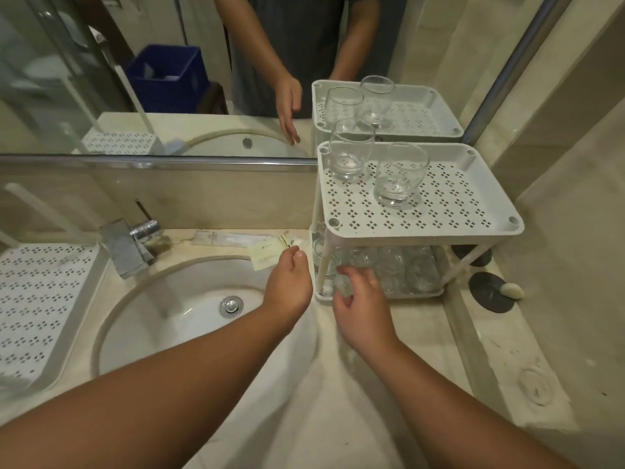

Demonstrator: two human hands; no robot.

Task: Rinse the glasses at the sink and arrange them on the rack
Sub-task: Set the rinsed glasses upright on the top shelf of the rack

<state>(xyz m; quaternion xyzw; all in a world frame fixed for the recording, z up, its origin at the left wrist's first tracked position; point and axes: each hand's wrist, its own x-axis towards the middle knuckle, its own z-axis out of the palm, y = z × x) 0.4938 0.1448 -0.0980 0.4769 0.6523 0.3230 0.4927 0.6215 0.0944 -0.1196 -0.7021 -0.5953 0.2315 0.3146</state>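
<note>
A white two-tier rack [473,211] stands right of the sink [189,319]. Two clear glasses stand upright on its top shelf, one at the back left [350,154] and one in the middle [399,177]. Several more glasses [402,269] fill the lower shelf. My right hand [358,306] reaches into the lower shelf's front left corner and grips a clear glass [343,284] there, mostly hidden by the fingers. My left hand [289,282] hovers over the sink's right rim, fingers loosely curled, holding nothing.
A chrome tap [130,245] sits at the sink's back left, with water running into the basin. A second perforated white tray [40,299] lies left of the sink. Paper cards [267,253] lie behind the basin. Dark coasters and a pebble [512,291] sit right of the rack.
</note>
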